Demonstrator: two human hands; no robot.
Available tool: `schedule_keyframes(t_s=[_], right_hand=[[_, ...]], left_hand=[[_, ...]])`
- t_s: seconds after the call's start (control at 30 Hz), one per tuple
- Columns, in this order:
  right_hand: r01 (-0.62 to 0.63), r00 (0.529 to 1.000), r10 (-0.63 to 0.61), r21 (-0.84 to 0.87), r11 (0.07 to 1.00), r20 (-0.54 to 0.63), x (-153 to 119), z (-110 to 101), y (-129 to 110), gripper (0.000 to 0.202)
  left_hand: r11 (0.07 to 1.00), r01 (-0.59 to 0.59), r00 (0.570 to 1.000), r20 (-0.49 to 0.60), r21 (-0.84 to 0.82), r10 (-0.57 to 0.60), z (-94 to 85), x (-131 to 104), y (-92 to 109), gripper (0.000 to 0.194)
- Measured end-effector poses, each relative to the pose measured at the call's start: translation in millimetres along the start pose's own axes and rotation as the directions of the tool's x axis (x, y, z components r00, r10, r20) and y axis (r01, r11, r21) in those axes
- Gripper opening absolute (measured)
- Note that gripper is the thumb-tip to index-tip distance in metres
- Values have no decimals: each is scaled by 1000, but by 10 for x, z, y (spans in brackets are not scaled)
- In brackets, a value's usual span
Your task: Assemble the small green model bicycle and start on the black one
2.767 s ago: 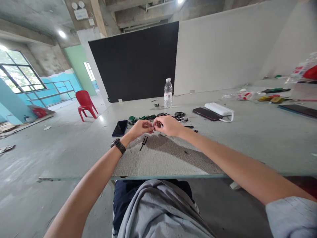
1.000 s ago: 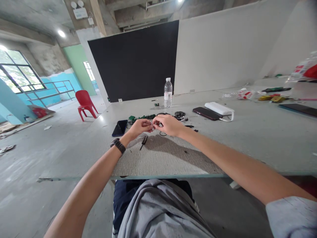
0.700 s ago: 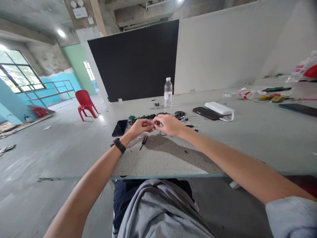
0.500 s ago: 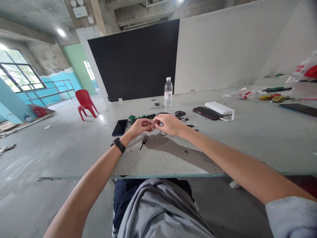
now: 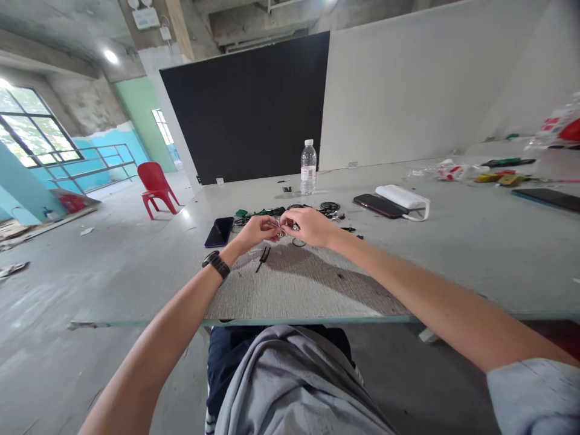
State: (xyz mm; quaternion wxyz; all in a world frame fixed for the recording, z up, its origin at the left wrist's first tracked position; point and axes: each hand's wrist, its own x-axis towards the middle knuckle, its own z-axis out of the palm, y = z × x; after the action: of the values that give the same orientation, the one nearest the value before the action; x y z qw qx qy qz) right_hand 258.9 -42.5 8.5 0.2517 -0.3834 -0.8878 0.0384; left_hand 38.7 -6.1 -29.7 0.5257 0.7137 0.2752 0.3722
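Note:
Over the textured mat [image 5: 290, 296], my left hand [image 5: 257, 233] and my right hand [image 5: 309, 227] meet with their fingertips pinched together. Between them is a small, pale piece [image 5: 281, 227], mostly hidden by the fingers; its kind is too small to make out. Behind the hands lie several green and black small parts [image 5: 269, 212] and a coil of black cable [image 5: 330, 206]. A thin black ring [image 5: 298, 243] rests just below my right hand. Nearer to me, a small black forked part [image 5: 263, 260] lies on the mat.
A dark phone [image 5: 219, 232] lies left of my hands. The water bottle [image 5: 309, 168] stands upright behind the parts. To the right are another phone [image 5: 379, 206] and a white power bank [image 5: 399, 197] with a strap. Plastic packaging [image 5: 449, 170] and yellow items [image 5: 498, 177] sit further right.
Both hands stay in nearly the same place with the same pinch. The view has shifted very slightly; nothing on the table has visibly moved.

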Motion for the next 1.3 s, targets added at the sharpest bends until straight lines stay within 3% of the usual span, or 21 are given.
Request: schedule_keyframes(t_s=[0.5, 0.97, 1.3], right_hand=[[-16, 998, 11, 97, 995, 54, 1, 49, 13, 18], [-21, 995, 14, 68, 997, 97, -1, 100, 49, 14], [-17, 994, 4, 120, 993, 108, 0, 153, 51, 13]], left_hand=[[997, 17, 999, 47, 81, -20, 1, -16, -8, 45], [984, 6, 998, 68, 180, -18, -5, -17, -21, 45], [970, 23, 993, 106, 241, -50, -25, -23, 5, 32]])
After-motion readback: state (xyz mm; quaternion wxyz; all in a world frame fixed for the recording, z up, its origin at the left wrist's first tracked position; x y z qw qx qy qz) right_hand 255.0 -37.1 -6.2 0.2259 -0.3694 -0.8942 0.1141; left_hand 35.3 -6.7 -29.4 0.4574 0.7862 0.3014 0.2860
